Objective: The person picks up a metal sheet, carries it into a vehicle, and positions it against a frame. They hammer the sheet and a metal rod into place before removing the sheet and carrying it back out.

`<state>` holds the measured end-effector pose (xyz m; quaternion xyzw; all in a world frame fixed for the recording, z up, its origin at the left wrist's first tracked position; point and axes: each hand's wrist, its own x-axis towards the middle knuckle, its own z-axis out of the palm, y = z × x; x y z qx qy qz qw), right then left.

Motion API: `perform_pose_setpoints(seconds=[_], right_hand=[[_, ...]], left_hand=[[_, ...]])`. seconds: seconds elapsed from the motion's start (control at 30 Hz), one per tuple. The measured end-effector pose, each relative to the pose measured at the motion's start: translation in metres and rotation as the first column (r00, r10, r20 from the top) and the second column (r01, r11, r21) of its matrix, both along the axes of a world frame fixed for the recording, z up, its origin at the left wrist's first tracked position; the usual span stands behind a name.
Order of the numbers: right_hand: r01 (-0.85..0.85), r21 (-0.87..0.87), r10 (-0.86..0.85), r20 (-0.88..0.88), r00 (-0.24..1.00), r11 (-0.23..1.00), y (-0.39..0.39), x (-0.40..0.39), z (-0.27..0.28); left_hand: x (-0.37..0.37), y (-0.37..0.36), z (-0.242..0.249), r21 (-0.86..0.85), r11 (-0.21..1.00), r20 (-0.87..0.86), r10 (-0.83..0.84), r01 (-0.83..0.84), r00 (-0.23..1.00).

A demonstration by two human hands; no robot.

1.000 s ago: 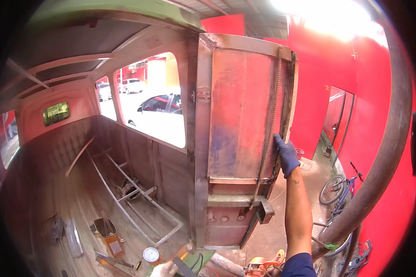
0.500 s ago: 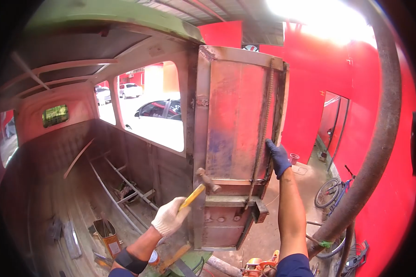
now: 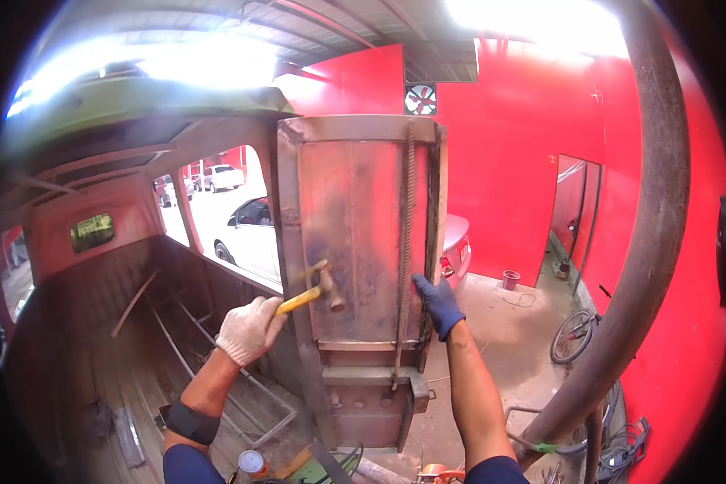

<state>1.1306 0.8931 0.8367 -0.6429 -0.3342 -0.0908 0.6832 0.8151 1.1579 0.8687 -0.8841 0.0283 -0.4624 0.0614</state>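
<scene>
Holding hammer (image 3: 300, 301) near scuffed metal panel (image 3: 353, 206)

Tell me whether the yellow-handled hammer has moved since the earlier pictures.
Yes: against the brown metal door, the yellow-handled hammer has moved up and right, toward the door's middle.

The door (image 3: 351, 242) stands between van interior (image 3: 97, 323) (left) and bicycle (image 3: 573, 336)

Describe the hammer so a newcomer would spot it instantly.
Find the tall metal door near the center. In front of it, the white-gloved left hand holds the hammer. Its bright yellow handle sets it apart from the dull ribbed rod on the door.
</scene>
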Motion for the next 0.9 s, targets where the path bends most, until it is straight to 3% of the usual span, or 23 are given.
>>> perform_pose_setpoints(seconds=[0.03,0.1,0.27,0.43,0.57,0.8,0.9], right_hand=[[-0.008,0.007,0.008,-0.001,1.0,1.0,0.0,-0.002,0.0],[-0.178,-0.005,0.178,-0.061,0.982,0.984,-0.003,-0.005,0.005],[-0.183,-0.01,0.182,-0.052,0.982,0.983,0.002,0.002,-0.001],[-0.182,-0.027,0.181,-0.026,0.983,0.983,0.004,0.005,0.004],[-0.179,0.068,0.177,0.037,0.984,0.981,0.018,0.025,-0.008],[-0.191,0.006,0.19,-0.114,0.975,0.982,0.007,0.01,0.007],[-0.156,0.042,0.158,-0.068,0.985,0.987,0.007,0.009,0.006]], left_hand=[[-0.003,0.001,0.0,0.007,1.0,-0.001,0.008,-0.008,1.0],[-0.012,0.005,-0.006,0.13,0.988,-0.104,0.094,-0.08,0.99],[-0.023,0.01,-0.019,0.237,0.954,-0.224,0.235,-0.181,0.946],[-0.022,0.001,-0.024,0.174,0.962,-0.229,0.249,-0.213,0.941],[-0.018,-0.003,-0.028,0.1,0.967,-0.287,0.252,-0.233,0.924],[-0.014,-0.001,-0.046,-0.005,0.982,-0.266,0.181,-0.189,0.947],[-0.017,0.003,-0.063,-0.03,0.989,-0.208,0.132,-0.141,0.969]])
